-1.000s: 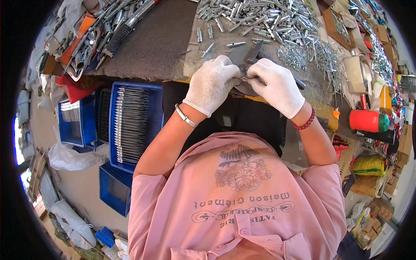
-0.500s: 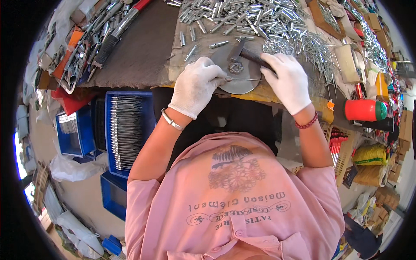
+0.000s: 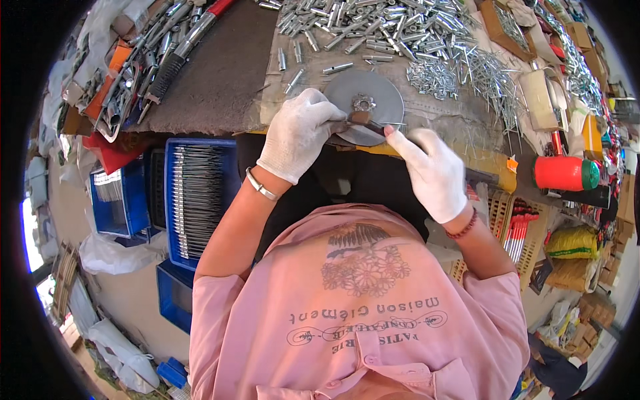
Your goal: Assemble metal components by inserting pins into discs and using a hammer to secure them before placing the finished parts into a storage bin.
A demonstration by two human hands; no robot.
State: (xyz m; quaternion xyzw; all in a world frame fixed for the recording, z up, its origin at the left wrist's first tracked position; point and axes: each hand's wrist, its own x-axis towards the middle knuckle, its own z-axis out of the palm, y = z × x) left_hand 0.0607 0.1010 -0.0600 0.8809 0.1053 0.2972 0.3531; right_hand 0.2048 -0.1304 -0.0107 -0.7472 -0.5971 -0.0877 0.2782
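Far to my left, tools lie heaped on the bench edge, long dark handles and one red one among them. Below them a blue crate stands beside my left knee, packed with thin dark rods lying side by side; a second blue bin sits just left of it.

A dark mat covers the bench top ahead of the crate. My left hand, in a white glove with a metal bangle at the wrist, comes up from my lap to the bench edge. Its fingers are curled tight and pinch a small brownish piece that rests on a round grey metal disc. The disc lies flat at the front edge of the bench, straight ahead of me, with a small toothed hub at its middle.

My right hand, also gloved, with a red bead band at the wrist, sits just right of the disc. Its forefinger points out toward the brownish piece and touches near it; the other fingers are folded in loosely, and I cannot tell whether they grip anything.

Beyond the disc a big pile of short silver tubes spreads over the bench, with thin wire pins scattered to the right. Farther right a red can with a green cap lies on its side.
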